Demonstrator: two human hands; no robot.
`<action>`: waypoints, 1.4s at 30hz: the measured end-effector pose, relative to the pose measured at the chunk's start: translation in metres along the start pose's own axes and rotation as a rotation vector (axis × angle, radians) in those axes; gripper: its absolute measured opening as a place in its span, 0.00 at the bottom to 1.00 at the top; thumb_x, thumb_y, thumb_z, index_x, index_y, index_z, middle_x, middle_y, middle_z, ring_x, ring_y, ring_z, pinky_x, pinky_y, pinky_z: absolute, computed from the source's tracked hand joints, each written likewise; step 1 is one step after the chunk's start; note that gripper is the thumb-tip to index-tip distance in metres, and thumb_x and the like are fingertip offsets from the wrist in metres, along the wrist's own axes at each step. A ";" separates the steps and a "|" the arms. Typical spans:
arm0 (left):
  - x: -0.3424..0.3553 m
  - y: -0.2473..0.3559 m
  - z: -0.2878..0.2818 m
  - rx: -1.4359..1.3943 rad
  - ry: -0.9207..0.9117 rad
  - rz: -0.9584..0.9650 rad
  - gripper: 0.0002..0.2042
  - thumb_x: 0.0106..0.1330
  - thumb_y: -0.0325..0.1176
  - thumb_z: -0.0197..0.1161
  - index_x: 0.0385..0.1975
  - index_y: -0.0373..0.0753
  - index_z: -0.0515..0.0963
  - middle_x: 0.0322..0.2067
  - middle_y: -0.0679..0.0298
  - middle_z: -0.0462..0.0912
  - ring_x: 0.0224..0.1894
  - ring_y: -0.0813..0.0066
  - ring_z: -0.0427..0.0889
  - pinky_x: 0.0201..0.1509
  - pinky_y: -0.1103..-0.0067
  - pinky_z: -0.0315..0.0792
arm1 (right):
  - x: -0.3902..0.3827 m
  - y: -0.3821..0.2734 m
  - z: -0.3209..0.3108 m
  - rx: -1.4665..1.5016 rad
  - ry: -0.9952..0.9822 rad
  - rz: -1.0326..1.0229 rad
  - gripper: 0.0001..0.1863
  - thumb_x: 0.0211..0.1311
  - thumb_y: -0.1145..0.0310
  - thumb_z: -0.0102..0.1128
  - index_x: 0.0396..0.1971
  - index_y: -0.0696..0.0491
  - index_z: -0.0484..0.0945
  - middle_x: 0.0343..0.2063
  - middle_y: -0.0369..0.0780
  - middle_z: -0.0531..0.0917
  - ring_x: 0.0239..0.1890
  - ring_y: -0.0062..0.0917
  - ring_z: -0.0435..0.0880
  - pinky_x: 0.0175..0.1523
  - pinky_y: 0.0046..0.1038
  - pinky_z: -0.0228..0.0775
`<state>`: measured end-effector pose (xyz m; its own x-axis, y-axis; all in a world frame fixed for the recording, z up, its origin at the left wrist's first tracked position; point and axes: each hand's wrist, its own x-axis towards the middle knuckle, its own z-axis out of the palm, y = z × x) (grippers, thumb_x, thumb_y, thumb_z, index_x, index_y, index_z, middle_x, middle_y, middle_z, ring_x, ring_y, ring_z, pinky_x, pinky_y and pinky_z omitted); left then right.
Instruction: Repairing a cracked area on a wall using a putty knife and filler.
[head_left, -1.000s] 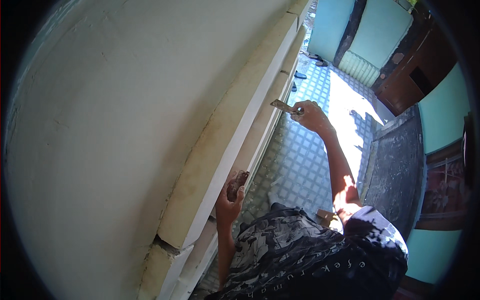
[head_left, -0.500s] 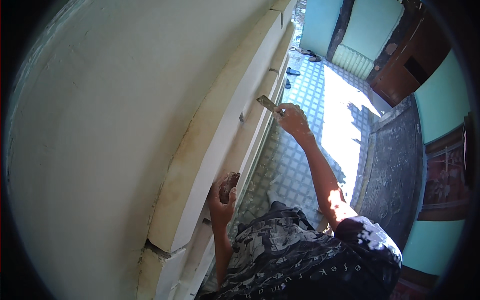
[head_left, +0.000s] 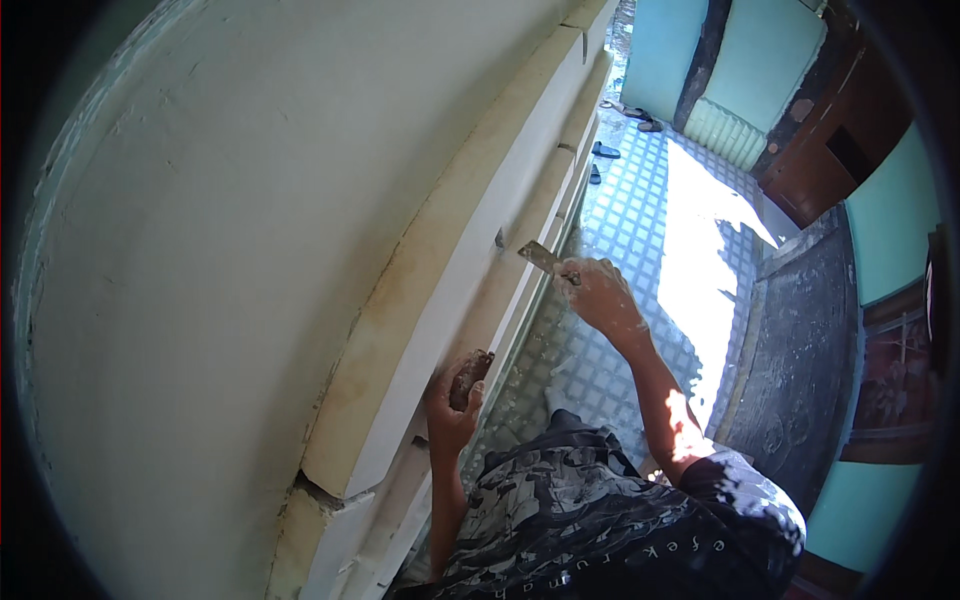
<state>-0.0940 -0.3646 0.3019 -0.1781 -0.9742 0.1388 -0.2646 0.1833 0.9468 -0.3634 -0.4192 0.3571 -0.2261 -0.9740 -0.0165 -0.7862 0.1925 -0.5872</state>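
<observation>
Looked down past a broad pale wall [head_left: 230, 250], filling the left of the view and marked with fine scratches. Took in, over to the right, a floor [head_left: 600, 340] of checked grey-blue tiles, crossed by a bright patch of sunlight. Found between wall and floor a long stepped ledge [head_left: 380, 350], cream on top and white on its face, slanting from lower left to upper right and split across near the lower end. Noticed a dark board [head_left: 790, 350] toward the right edge, a brown door [head_left: 800, 190] at the upper right, and several dark sandals [head_left: 606, 150] on the tiles near the far end of the ledge.

Held the right hand [head_left: 605, 300] out over the tiles just beside the ledge, fingers closed firmly round the near end of a small scraper [head_left: 538, 256]. Pointed the scraper's long axis up and leftward from that grip, toward the ledge and across its run rather than along it. Could not make out contact or a gap between blade and ledge from this angle.

Kept the left hand [head_left: 452, 422] closer to the body, beside the ledge's white face, thumb and fingers curled round a crusted brown lump [head_left: 468, 381]. Had the scraper above and to the right of the lump, well apart, with the right hand nearer the blade.
</observation>
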 end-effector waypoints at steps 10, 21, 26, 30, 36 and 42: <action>0.000 -0.004 0.000 0.024 0.010 -0.001 0.18 0.60 0.27 0.61 0.51 0.31 0.74 0.44 0.53 0.81 0.47 0.68 0.80 0.53 0.75 0.73 | -0.028 -0.012 0.015 -0.014 0.059 -0.087 0.11 0.62 0.61 0.57 0.39 0.49 0.80 0.40 0.41 0.83 0.45 0.40 0.78 0.55 0.39 0.66; -0.002 -0.010 0.001 0.037 0.018 0.021 0.18 0.60 0.27 0.61 0.50 0.31 0.75 0.45 0.53 0.81 0.48 0.67 0.80 0.53 0.75 0.72 | -0.024 -0.022 0.048 -0.142 0.094 -0.061 0.09 0.66 0.60 0.50 0.41 0.46 0.72 0.31 0.40 0.81 0.39 0.34 0.81 0.46 0.41 0.72; -0.002 -0.002 0.001 -0.015 0.004 0.009 0.18 0.59 0.26 0.61 0.51 0.31 0.74 0.45 0.53 0.81 0.48 0.66 0.81 0.54 0.74 0.72 | -0.029 -0.012 0.071 0.033 0.193 -0.089 0.09 0.65 0.62 0.51 0.42 0.47 0.71 0.31 0.43 0.80 0.37 0.40 0.81 0.45 0.43 0.73; -0.001 -0.003 0.001 -0.038 -0.008 0.020 0.18 0.59 0.26 0.60 0.51 0.31 0.74 0.45 0.53 0.81 0.47 0.65 0.81 0.53 0.75 0.73 | -0.032 -0.013 0.076 0.070 0.155 -0.072 0.13 0.62 0.65 0.52 0.46 0.48 0.71 0.32 0.45 0.80 0.36 0.41 0.81 0.44 0.45 0.73; -0.001 -0.002 0.000 -0.019 -0.019 0.015 0.18 0.58 0.26 0.60 0.51 0.32 0.74 0.45 0.52 0.81 0.48 0.64 0.80 0.54 0.74 0.72 | -0.042 -0.036 0.086 -0.145 0.280 -0.002 0.17 0.60 0.69 0.52 0.51 0.51 0.71 0.31 0.49 0.80 0.38 0.46 0.80 0.46 0.45 0.71; -0.001 -0.008 0.001 -0.025 -0.018 0.070 0.18 0.58 0.25 0.59 0.50 0.32 0.75 0.44 0.52 0.81 0.47 0.65 0.81 0.53 0.75 0.73 | -0.028 -0.030 0.084 -0.050 0.191 -0.008 0.18 0.61 0.68 0.51 0.52 0.52 0.71 0.31 0.48 0.80 0.36 0.43 0.81 0.42 0.43 0.73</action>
<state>-0.0926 -0.3654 0.2940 -0.2130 -0.9563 0.2002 -0.2273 0.2478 0.9418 -0.2849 -0.4083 0.3072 -0.3212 -0.9360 0.1440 -0.8146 0.1956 -0.5460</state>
